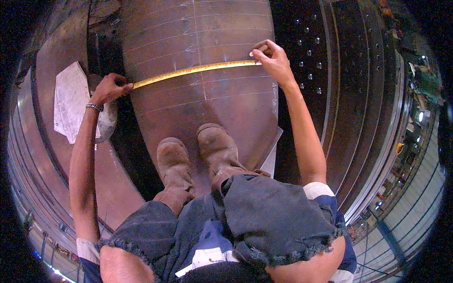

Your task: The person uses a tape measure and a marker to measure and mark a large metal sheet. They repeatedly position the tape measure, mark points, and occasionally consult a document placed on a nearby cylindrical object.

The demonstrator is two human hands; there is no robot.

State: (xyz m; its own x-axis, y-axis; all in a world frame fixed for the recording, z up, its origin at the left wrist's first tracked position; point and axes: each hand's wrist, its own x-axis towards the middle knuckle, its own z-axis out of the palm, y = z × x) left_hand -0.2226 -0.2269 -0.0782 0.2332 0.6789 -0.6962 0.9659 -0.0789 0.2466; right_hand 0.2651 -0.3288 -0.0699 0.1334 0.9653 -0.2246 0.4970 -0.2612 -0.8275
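Observation:
A yellow tape measure (188, 71) stretches across a brown steel plate (165, 108) marked with several chalk lines. At the plate's left edge, my left hand (111, 88) is closed, thumb and finger pinching one end of the tape. My right hand (273, 60) is at the right edge, its fingers closed around a small white piece of chalk (252, 54). The tape's other end meets the right fingertips; whether they press on it I cannot tell. My boots (217, 146) rest on the plate just below the tape.
Dark gaps run along both sides of the plate. At left, a pale flat angular piece (71, 104) lies on another steel surface (115, 179). To the right stands a dark beam with several bolt holes (309, 54) and long parallel edges. A pale strip (271, 160) lies near my right knee.

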